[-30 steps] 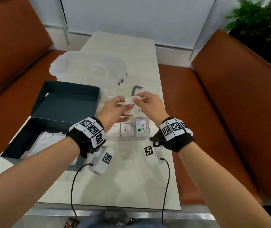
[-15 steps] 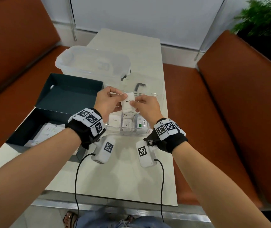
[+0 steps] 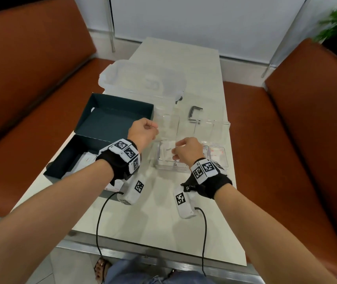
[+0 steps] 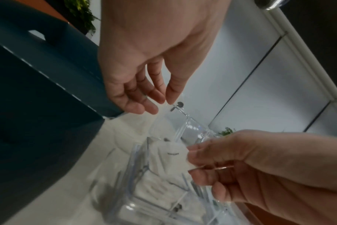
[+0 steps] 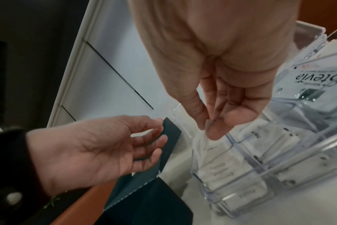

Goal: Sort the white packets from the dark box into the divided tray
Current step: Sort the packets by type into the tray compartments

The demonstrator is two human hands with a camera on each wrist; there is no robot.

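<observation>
My right hand pinches a white packet by its edge, just over the left end compartment of the clear divided tray. The right wrist view shows thumb and fingers of that hand on the packet, which dips into the compartment. My left hand hovers to the left of the tray with fingers relaxed, holding nothing. The dark box lies open at the left with white packets inside. Other tray compartments hold packets, one marked Stevia.
A clear plastic tub stands behind the dark box's lid. A dark bent metal piece lies behind the tray. Orange benches flank the narrow table on both sides.
Both hands held the packet above the tray before. My left hand has let go and drawn back left; my right hand has brought the packet down to the tray's left compartment.
</observation>
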